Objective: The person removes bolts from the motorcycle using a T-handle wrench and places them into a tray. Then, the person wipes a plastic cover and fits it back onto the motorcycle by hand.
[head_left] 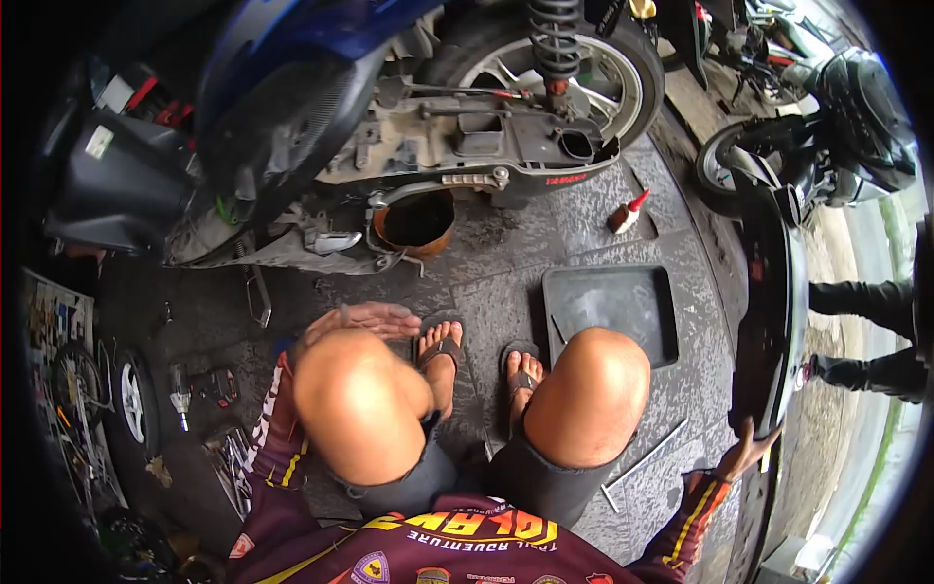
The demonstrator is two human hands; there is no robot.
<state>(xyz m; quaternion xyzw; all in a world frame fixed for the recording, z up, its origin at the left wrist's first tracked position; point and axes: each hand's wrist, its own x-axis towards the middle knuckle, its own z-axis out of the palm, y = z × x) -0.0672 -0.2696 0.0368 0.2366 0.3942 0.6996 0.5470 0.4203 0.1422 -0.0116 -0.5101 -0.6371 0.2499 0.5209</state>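
My left hand (365,319) is by my left knee, its fingers stretched out with nothing in them. At the right, my right hand (749,450) touches the lower end of a long black panel (769,331); its fingers are partly hidden by the panel. Ahead of me stands a blue motorbike (292,39) with its long engine case (457,141) exposed. A round brown container (416,226) sits below the case. Between my right knee and the bike lies a black tray (657,292).
A white bottle with a red tip (628,212) stands right of the bike. Tools (229,467) lie at the lower left, a metal rod (647,453) at the lower right. Another motorbike (808,146) and a person's legs (866,336) are at the right.
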